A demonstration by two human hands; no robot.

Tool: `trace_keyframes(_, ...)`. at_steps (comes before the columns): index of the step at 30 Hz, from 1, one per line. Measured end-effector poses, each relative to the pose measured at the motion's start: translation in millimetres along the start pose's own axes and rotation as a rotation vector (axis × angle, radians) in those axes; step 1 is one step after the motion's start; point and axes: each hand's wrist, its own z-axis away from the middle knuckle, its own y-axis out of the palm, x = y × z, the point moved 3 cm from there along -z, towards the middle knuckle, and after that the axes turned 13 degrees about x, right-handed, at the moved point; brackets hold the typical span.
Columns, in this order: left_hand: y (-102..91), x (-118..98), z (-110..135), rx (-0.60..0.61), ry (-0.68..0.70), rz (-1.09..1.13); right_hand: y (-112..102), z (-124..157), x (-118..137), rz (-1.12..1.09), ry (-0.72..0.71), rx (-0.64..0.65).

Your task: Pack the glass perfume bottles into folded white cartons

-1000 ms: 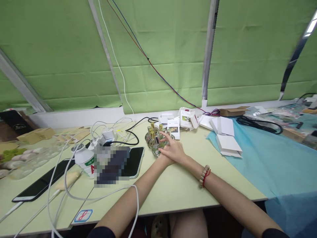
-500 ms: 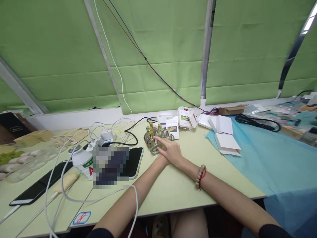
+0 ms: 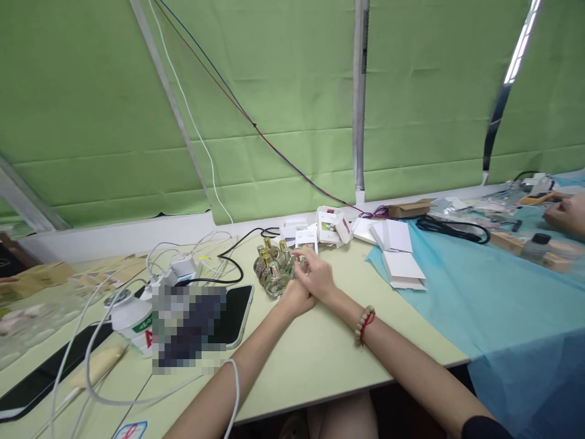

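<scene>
Several small glass bottles with gold caps, which look like perfume bottles, stand grouped on the pale yellow table. My right hand is at the right side of the group, fingers slightly bent and apart. It partly covers the rightmost bottles, and whether it touches one I cannot tell. Just below, my left hand rests in front of the bottles, close against the right wrist. Its fingers are mostly hidden behind the right hand. A beaded bracelet with red cord is round my right wrist.
Behind the bottles lie small printed boxes; white boxes are further right. Left are a phone, white bottle, power adapters and trailing white cables. Blue sheeting covers the right side. Another person's hand shows far right.
My right hand's fingers have drawn away from the front gold caps toward the right of the group. The view has turned slightly right and up, bringing another person's hand into sight.
</scene>
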Motion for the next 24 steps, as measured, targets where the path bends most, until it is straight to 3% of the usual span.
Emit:
trace_keyframes(3, -10.4, -1, 12, 0.287, 0.349, -0.337, -31, -5, -35, 0.143, 0.119, -0.182)
trace_keyframes(5, -10.1, -3, 19, 0.373, 0.498, -0.546, -57, -6, -62, 0.252, 0.211, -0.263)
trace_keyframes(9, -6.8, -6, 20, 0.36, 0.511, -0.617, -109, 9, -111, 0.366, 0.591, -0.486)
trace_keyframes(12, -4.8, -6, 18, 0.386, 0.479, -0.637, -131, 24, -133, 0.418, 0.776, -0.573)
trace_keyframes(15, -4.5, -4, 18, 0.412, 0.447, -0.666, -133, 35, -148, 0.413, 0.907, -0.545)
trace_keyframes(19, -4.1, -4, 19, 0.421, 0.441, -0.692, -121, 38, -160, 0.352, 1.051, -0.381)
trace_keyframes(24, -4.0, -6, 20, 0.427, 0.438, -0.7, -112, 34, -156, 0.379, 1.015, -0.335)
